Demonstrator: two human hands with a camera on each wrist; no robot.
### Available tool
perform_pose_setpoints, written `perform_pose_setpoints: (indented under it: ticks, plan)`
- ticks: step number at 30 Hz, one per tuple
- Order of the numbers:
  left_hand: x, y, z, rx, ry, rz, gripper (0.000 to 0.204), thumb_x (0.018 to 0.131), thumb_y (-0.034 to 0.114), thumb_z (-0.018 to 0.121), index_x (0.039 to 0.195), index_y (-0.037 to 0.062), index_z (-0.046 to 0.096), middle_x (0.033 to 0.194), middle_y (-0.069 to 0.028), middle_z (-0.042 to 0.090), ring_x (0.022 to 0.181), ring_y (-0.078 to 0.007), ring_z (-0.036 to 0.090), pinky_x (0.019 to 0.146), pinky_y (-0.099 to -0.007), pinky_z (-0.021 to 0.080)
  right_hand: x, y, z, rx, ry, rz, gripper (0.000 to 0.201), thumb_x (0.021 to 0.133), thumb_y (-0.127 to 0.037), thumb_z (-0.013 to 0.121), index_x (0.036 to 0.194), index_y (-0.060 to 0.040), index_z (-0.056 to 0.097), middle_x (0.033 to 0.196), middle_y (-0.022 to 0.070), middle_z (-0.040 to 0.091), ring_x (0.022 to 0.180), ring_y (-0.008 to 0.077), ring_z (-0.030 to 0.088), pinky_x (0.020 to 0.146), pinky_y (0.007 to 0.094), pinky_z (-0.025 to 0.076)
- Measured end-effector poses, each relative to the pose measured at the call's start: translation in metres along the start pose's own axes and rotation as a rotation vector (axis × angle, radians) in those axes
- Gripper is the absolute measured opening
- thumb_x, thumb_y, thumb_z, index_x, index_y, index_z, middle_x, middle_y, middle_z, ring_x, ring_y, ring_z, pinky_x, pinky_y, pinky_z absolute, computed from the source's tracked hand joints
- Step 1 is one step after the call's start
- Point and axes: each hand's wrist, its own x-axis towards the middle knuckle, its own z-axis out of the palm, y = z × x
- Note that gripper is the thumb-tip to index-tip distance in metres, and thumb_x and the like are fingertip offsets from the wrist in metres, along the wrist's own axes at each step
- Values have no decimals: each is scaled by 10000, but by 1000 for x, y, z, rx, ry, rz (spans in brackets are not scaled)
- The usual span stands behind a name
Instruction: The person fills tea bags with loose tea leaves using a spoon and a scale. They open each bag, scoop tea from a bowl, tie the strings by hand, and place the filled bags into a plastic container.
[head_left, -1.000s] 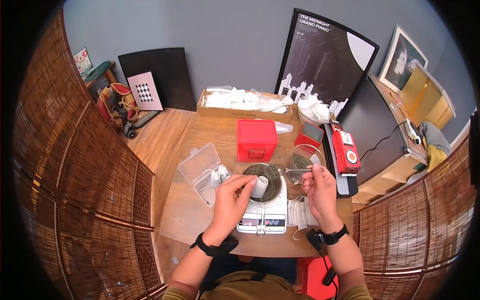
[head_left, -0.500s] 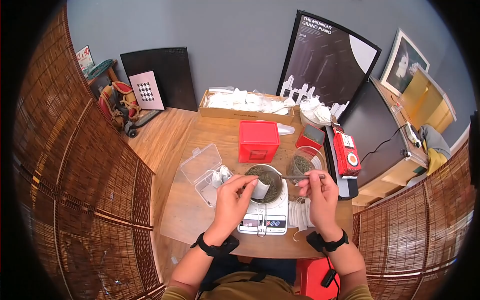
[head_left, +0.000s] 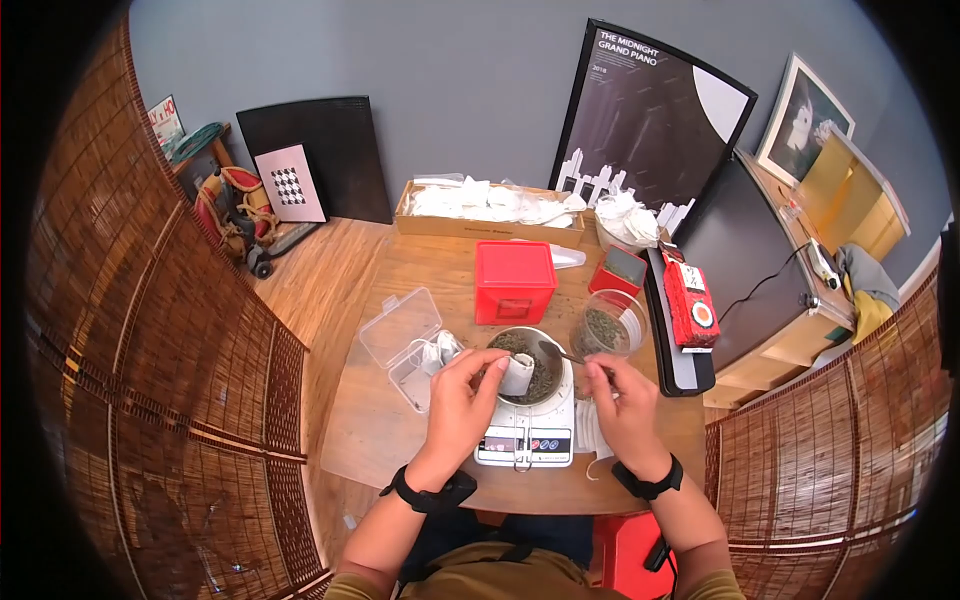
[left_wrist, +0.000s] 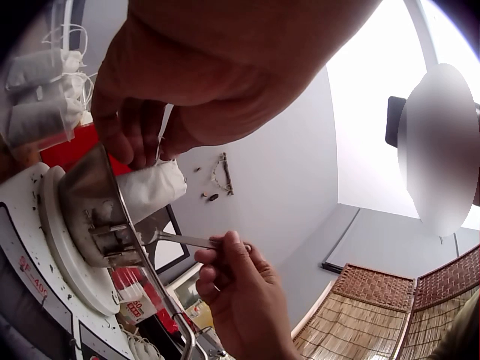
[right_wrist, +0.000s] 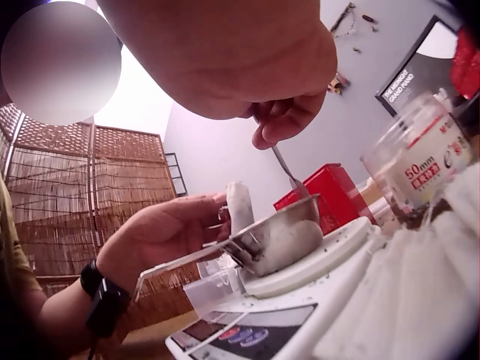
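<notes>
My left hand pinches a small white bag, its mouth upward, above the near-left part of a metal pan of dried leaves. The pan stands on a white scale. My right hand holds a spoon by its handle, the bowl end over the pan's right part, apart from the bag. In the left wrist view the bag stands at the pan's rim and the spoon reaches in from the right hand. The right wrist view shows the spoon tip at the rim.
Behind the pan stands a red box. A clear jar of leaves is to the right, with white bags below it. An open plastic case lies left. A carton of white bags stands at the back.
My right hand and the spoon have moved left and slightly down from beside the jar. The spoon, held nearer the bag a second ago, is now over the pan's right part. The left hand hardly moved.
</notes>
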Motion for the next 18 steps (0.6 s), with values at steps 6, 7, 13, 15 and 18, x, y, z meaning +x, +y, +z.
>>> perform_pose_setpoints:
  ticks: [6,7,13,15,18]
  plan:
    - [-1,1,-3,-17,-44,-83,196,1082,82,712,1189,-61,793,1005,-110,756,891,-139,717,762,-290,588,-6,27,16,139,-46,145,169,1124,-104,658,1159,41,739,936,112,786,756,143,747,704,288,601]
    - [-1,1,-3,-32,-47,-91,199,1085,83,709,1191,-65,791,1004,-106,752,893,-139,717,764,-287,590,-7,34,17,275,6,254,189,1139,-129,642,1167,37,729,941,119,789,755,143,743,701,282,595]
    - [-3,-3,-2,-31,-40,-101,205,1089,82,705,1198,-69,789,1019,-105,748,904,-136,719,785,-276,597,-9,57,22,603,95,521,234,1169,-196,606,1182,22,691,952,135,789,737,141,723,678,263,572]
    - [-3,-5,-2,-37,-40,-101,204,1090,83,705,1200,-67,790,1023,-106,748,907,-136,721,787,-275,596,-10,61,24,678,108,583,238,1169,-204,606,1178,20,688,946,134,787,732,142,721,671,263,570]
    - [-3,-3,-4,-34,-39,-100,202,1088,82,707,1201,-62,792,1025,-108,748,907,-138,723,787,-274,595,-9,64,25,767,139,644,232,1166,-216,616,1169,5,684,940,127,784,736,143,715,675,271,573]
